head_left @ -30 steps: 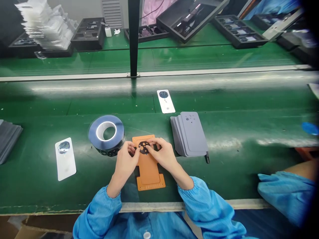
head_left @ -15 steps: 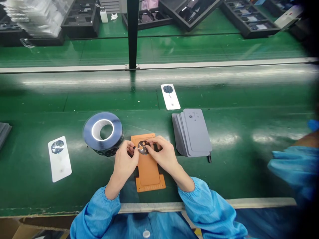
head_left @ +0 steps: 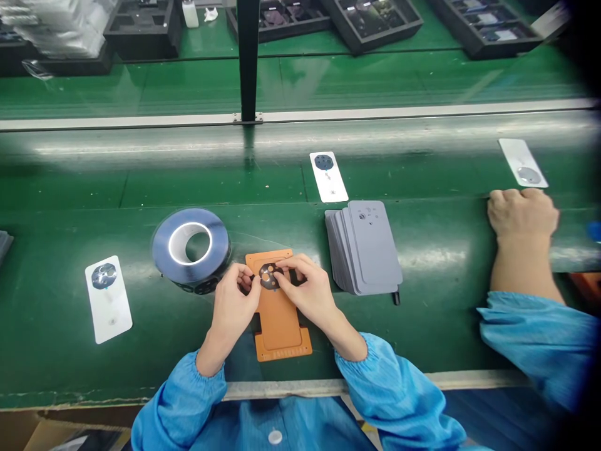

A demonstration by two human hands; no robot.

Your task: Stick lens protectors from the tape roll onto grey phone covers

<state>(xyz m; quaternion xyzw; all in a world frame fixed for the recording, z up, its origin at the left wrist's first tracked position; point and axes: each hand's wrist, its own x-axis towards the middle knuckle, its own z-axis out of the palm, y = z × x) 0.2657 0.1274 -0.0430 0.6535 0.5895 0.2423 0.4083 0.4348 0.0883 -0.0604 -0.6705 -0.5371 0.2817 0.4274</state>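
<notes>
- Here you are, both hands together over the orange plate (head_left: pixel 280 322), working on the black disc (head_left: pixel 270 276) with round holes in it.
- The disc sits over the far end of that plate, between your fingertips; whether it rests flat or floats just above the surface, I can't tell.
- Your right hand (head_left: pixel 287 270) pinches its right edge, thumb lapping onto the face, forefinger at the far side.
- Your left hand (head_left: pixel 255 277) comes in from the left, thumb and forefinger drawn together right at the disc's rim; whether they truly grip it is too small to call.
- The step in hand, as I judge it: fine handling of the disc, perhaps lining it up or working at its edge.
- What the next move calls for, I'd say, is steady fingertips, light pressure and an even disc against the plate, without bending it.
- Just left of the plate stands the blue film roll (head_left: pixel 164 247); to the right, the grey stack (head_left: pixel 375 250) fans across the green tabletop (head_left: pixel 436 326).
- White cards lie around you: the near-left card (head_left: pixel 111 307) and the far card (head_left: pixel 330 183) beyond the stack.
- Over on the right, a co-worker's hand (head_left: pixel 523 213) rests curled, near another white card (head_left: pixel 516 158).
</notes>
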